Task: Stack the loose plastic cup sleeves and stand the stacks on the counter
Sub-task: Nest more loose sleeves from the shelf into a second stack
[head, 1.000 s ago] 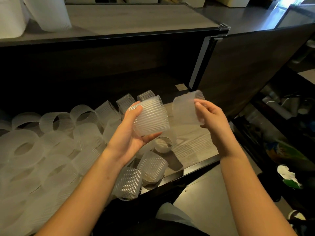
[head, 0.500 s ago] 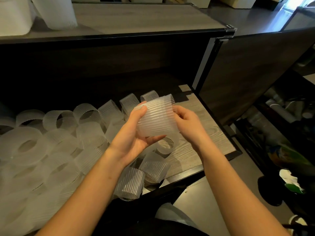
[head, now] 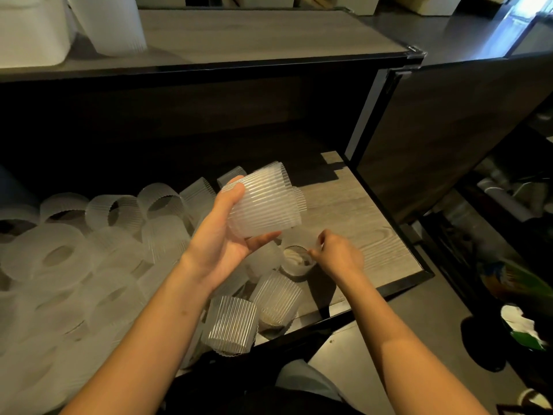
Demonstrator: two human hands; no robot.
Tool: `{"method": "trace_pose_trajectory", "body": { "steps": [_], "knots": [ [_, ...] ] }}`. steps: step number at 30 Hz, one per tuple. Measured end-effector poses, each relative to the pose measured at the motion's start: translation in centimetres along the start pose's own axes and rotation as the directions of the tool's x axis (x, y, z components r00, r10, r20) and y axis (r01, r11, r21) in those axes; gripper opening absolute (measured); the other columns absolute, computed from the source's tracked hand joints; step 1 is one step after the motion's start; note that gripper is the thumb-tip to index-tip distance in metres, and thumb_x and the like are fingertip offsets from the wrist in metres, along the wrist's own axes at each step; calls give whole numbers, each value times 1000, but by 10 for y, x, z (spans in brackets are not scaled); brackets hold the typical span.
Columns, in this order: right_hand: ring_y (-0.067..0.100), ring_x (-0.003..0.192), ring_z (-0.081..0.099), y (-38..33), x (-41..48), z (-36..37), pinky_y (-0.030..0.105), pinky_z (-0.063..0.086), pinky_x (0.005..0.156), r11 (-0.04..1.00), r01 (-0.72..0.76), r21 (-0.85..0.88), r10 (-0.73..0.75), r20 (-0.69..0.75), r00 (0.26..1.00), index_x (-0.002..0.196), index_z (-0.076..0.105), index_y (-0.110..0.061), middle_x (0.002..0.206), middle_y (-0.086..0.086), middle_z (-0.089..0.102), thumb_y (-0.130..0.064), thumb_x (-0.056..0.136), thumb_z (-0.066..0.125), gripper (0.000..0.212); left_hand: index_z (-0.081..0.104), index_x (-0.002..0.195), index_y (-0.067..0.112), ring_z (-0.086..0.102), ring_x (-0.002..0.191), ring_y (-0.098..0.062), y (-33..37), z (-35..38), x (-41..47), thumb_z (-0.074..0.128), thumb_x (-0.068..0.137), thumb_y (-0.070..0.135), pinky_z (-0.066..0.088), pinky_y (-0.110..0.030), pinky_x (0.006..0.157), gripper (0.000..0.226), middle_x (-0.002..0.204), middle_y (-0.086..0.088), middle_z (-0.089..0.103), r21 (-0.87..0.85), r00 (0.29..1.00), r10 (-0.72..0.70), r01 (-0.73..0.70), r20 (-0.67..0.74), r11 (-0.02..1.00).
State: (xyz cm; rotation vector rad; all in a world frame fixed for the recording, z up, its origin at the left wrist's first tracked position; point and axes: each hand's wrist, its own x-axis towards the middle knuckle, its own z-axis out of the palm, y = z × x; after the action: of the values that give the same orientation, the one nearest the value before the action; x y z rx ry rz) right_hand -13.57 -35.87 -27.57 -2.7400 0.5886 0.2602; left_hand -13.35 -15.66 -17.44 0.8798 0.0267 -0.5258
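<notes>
Left hand (head: 223, 250) gripping a nested stack of ribbed sleeves (head: 263, 202) sideways above the shelf (head: 353, 211), thumb on top, fingers beneath; count within the stack unreadable. Right hand (head: 338, 256) lowered, fingertips pinching the rim of one loose sleeve (head: 297, 259) on the shelf. Over a dozen more sleeves (head: 125, 235) scattered left, blurred and partly cut off; one tall stack (head: 107, 22) upright on the worktop (head: 269, 34); no writing legible.

I see both forearms bare up to the frame edge, with no sleeves, no watch and no rings on the left hand (head: 221, 244) or the right hand (head: 338, 254). Low in the view is a light grey garment (head: 305, 381), beside dark clothing (head: 239, 396).
</notes>
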Motion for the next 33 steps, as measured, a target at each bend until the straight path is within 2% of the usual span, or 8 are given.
{"method": "trace_pose_trajectory", "body": {
  "steps": [7, 12, 18, 23, 26, 28, 31, 33],
  "knots": [
    [25, 89, 64, 1, 4, -1, 36, 52, 76, 996, 15, -93, -23, -84, 996, 109, 61, -17, 100, 6, 67, -36, 97, 41, 30, 47, 130, 20, 56, 111, -30, 3, -4, 1, 57, 75, 35, 57, -36, 74, 58, 124, -12, 52, -14, 1000, 5, -5, -24, 1000],
    [24, 95, 61, 0, -1, -7, 35, 48, 76, 995, 68, -67, -76, -124, 989, 119, 60, -26, 112, 4, 57, -38, 98, 37, 33, 48, 129, 21, 57, 110, -29, 3, -3, 2, 57, 75, 35, 57, -36, 75, 56, 123, -11, 53, -12, 1000, 11, -11, -15, 1000],
    [21, 103, 60, 5, -1, -17, 40, 50, 84, 979, 121, 166, -109, -79, 991, 122, 59, -26, 114, 3, 64, -37, 97, 42, 32, 51, 123, 22, 58, 109, -29, 3, -1, 2, 58, 75, 35, 56, -39, 79, 50, 121, -10, 55, -20, 1000, 14, -14, -26, 1000],
    [11, 109, 55, 9, -5, -47, 27, 44, 88, 882, 152, 446, -121, -99, 988, 120, 60, -22, 119, -3, 63, -32, 96, 44, 30, 50, 125, 21, 59, 109, -29, 6, -1, 2, 57, 75, 35, 57, -36, 76, 52, 121, -11, 55, -26, 1000, 17, -17, -15, 1000],
    [-1, 86, 51, 4, -12, -72, 18, 40, 72, 717, 170, 676, -97, -144, 985, 109, 63, -26, 100, -12, 62, -27, 97, 43, 24, 50, 124, 22, 61, 106, -28, 7, 0, 2, 58, 75, 36, 57, -38, 77, 52, 121, -10, 55, -33, 1000, 16, -17, -11, 999],
    [3, 68, 47, -2, -19, -88, 17, 35, 57, 496, 110, 861, -29, -110, 993, 92, 63, -26, 82, -9, 57, -27, 96, 44, 19, 52, 122, 23, 62, 104, -27, 6, 1, 2, 58, 74, 36, 57, -39, 78, 50, 120, -10, 56, -39, 1000, 14, -14, -14, 999],
    [3, 49, 37, -14, -25, -106, 15, 28, 44, 111, 43, 993, -103, -32, 994, 79, 55, -16, 66, -3, 47, -22, 96, 45, 21, 54, 121, 23, 63, 103, -26, 5, 3, 1, 58, 74, 36, 57, -39, 77, 48, 120, -10, 56, -33, 1000, 5, -5, 6, 999],
    [3, 46, 34, -26, -30, -112, 15, 24, 42, 7, 4, 1000, -168, -2, 986, 75, 54, -15, 61, -4, 45, -18, 95, 43, 23, 54, 121, 23, 63, 102, -25, 4, 4, 1, 57, 74, 36, 57, -38, 75, 48, 120, -10, 56, -34, 1000, 2, -1, 29, 999]
  ]
}}
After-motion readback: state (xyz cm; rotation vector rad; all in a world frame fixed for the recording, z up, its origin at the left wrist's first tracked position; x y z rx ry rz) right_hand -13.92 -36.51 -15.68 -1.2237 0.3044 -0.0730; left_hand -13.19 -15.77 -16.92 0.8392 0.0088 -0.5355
